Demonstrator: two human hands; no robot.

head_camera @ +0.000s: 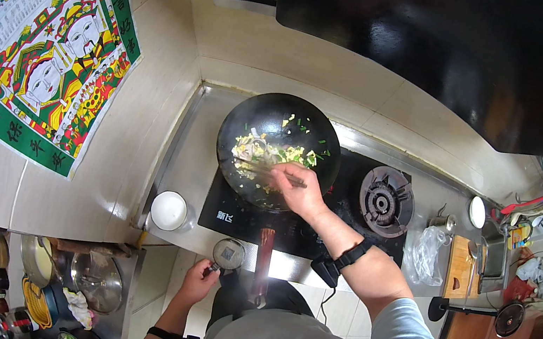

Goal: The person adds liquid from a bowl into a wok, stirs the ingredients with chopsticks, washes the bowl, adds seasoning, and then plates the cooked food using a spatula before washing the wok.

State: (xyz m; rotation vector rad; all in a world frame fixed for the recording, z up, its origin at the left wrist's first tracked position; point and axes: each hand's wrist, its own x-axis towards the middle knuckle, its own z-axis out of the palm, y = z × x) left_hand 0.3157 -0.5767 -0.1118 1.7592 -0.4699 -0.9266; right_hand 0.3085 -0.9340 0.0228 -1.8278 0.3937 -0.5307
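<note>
A black wok (238, 111) sits on the left burner, its reddish wooden handle (263, 261) pointing towards me. Scrambled egg with chopped green pieces and pale slices (259, 149) lies inside, blurred by steam or motion. My right hand (298, 187) is over the wok's near side, closed around dark chopsticks (251, 165) that reach into the food. Left of the wok handle, my left hand (197, 283) grips the dark handle of a small round metal vessel (229, 253) at the counter's front edge. What that vessel contains is unclear.
A white bowl (169, 211) stands left of the black cooktop (252, 225). To the right are a bare burner (382, 202), a clear plastic bag (428, 255), a wooden cutting board (456, 278) and a sink (497, 258). The range hood (378, 32) overhangs the back.
</note>
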